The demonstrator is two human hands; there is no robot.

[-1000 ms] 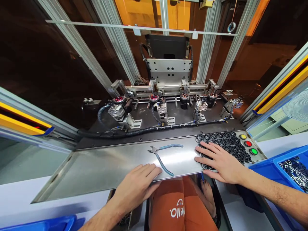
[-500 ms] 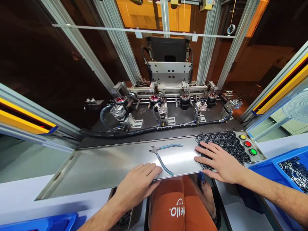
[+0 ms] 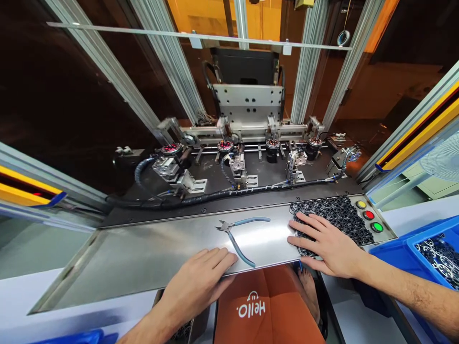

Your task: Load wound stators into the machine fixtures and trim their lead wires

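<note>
My right hand (image 3: 328, 246) lies with its fingers spread over the left end of a pile of small black ring-shaped parts (image 3: 340, 215), covering some of them. Nothing is gripped in it. My left hand (image 3: 202, 274) rests on the front edge of the metal shelf (image 3: 143, 248), its fingers lying side by side on top and the thumb low at the edge. No object shows in that hand. Between the two hands lies a pair of diagonal cutters (image 3: 225, 226) with blue handles, jaws apart and pointing left, touched by neither hand.
Behind the shelf stand several machine fixtures (image 3: 237, 165) with a black cable (image 3: 201, 197) along their front. Yellow, red and green buttons (image 3: 368, 215) sit at the shelf's right end. A blue bin (image 3: 405, 258) with more ring parts is at right. Yellow bars (image 3: 419, 129) flank the opening.
The camera view has shifted slightly, so the fixtures and cutters appear a little farther left. Both hands keep their places on the shelf and the parts.
</note>
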